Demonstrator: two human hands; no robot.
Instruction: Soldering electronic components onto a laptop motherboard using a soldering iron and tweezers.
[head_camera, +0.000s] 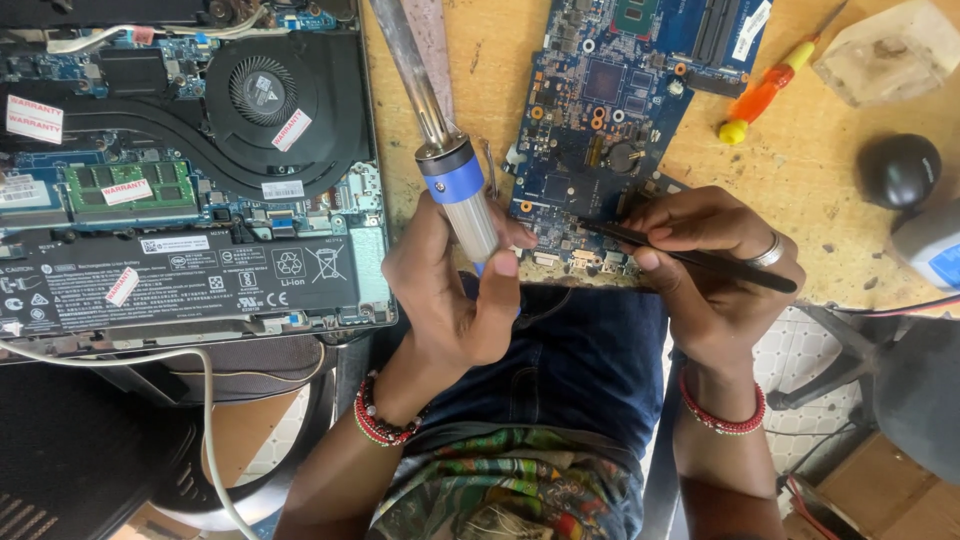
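Two hands' grip: solder sucker (455, 185) left, tweezers (690, 258) right

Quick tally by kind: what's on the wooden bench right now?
Hand tools: 3 (blue-collared hot-air wand, black tweezers, orange-yellow screwdriver)
Electronics: 2 (blue circuit board, opened laptop)
Black round mouse: 1
Total: 6

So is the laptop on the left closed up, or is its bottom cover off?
Cover off. The laptop lies with its insides exposed: the fan, the memory module and the black battery are all bare.
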